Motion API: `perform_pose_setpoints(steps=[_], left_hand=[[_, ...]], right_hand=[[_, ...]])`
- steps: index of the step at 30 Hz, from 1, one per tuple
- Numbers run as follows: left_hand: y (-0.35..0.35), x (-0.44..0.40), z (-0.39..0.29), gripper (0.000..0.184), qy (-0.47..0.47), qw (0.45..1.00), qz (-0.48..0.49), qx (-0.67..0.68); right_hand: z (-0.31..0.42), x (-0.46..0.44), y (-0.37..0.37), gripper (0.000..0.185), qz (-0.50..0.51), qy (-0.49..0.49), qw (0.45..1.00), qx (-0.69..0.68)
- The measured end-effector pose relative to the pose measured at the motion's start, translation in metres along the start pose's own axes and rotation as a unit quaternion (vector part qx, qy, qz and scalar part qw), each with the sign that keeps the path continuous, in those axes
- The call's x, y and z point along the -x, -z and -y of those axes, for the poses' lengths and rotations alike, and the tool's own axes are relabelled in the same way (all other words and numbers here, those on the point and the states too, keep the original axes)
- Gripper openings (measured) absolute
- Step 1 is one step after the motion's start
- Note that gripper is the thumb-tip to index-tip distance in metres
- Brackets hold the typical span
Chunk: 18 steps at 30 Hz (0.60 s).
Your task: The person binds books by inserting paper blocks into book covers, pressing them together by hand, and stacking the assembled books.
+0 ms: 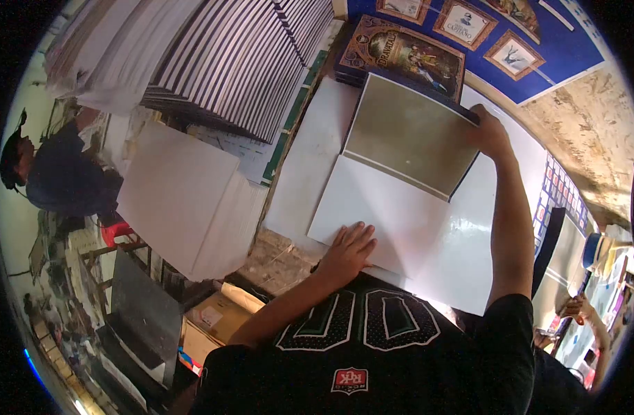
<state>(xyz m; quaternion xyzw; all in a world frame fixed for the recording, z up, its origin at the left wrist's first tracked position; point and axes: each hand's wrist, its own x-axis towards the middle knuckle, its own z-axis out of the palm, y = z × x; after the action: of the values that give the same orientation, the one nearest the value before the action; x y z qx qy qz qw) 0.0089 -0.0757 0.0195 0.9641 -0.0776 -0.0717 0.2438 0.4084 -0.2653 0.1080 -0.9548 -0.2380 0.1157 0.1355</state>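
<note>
My left hand (351,247) lies flat with its fingers apart on a white sheet (382,214), near its front edge. My right hand (490,135) grips the far right corner of a grey-brown board (410,135) with thin white lines along two edges and a dark border. The board lies beyond the white sheet and meets it along a fold or overlap; I cannot tell whether they are joined. Behind the board are boxes with a printed picture cover (407,55), partly covered by it.
A tall stack of dark-edged boards (227,62) stands at the back left, with a pile of white sheets (185,194) before it. Below is an open cardboard box (223,315). A person (68,169) is at left; another person's hand (577,306) shows at right.
</note>
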Motion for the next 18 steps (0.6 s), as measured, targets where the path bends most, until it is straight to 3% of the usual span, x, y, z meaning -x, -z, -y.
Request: perform_pose_setpoints(steps=[3, 5, 7, 10, 12, 13, 14, 16, 18], left_hand=[[0.004, 0.004, 0.023, 0.059, 0.002, 0.999, 0.035, 0.0], [0.017, 0.007, 0.048, 0.059, -0.038, 0.998, 0.029, -0.037], [0.025, 0.006, 0.074, 0.058, -0.043, 0.998, 0.02, -0.03], [0.034, 0.006, 0.096, 0.054, -0.108, 0.989, 0.097, -0.038], [0.032, 0.007, 0.103, 0.05, -0.154, 0.983, 0.064, -0.069], [0.032, 0.007, 0.1, 0.05, -0.164, 0.983, 0.065, -0.059], [0.035, 0.008, 0.097, 0.05, -0.148, 0.985, 0.074, -0.047], [0.033, 0.008, 0.098, 0.05, -0.119, 0.988, 0.085, -0.042], [0.028, 0.008, 0.101, 0.05, -0.121, 0.989, 0.078, -0.041]], right_hand=[[0.006, 0.049, 0.019, 0.044, -0.011, -0.085, 0.995, 0.053], [-0.024, 0.094, 0.01, 0.041, -0.051, -0.078, 0.988, 0.119], [-0.027, 0.147, 0.007, 0.038, -0.059, -0.104, 0.987, 0.107], [-0.009, 0.198, 0.012, 0.038, -0.016, -0.176, 0.981, 0.085], [-0.022, 0.211, 0.02, 0.038, 0.014, -0.121, 0.993, 0.003], [-0.024, 0.213, 0.03, 0.039, 0.043, -0.088, 0.991, -0.093], [-0.027, 0.212, 0.036, 0.04, 0.086, -0.115, 0.957, -0.252], [-0.022, 0.202, 0.051, 0.058, 0.107, -0.11, 0.913, -0.377], [-0.037, 0.182, 0.04, 0.081, 0.144, -0.036, 0.86, -0.489]])
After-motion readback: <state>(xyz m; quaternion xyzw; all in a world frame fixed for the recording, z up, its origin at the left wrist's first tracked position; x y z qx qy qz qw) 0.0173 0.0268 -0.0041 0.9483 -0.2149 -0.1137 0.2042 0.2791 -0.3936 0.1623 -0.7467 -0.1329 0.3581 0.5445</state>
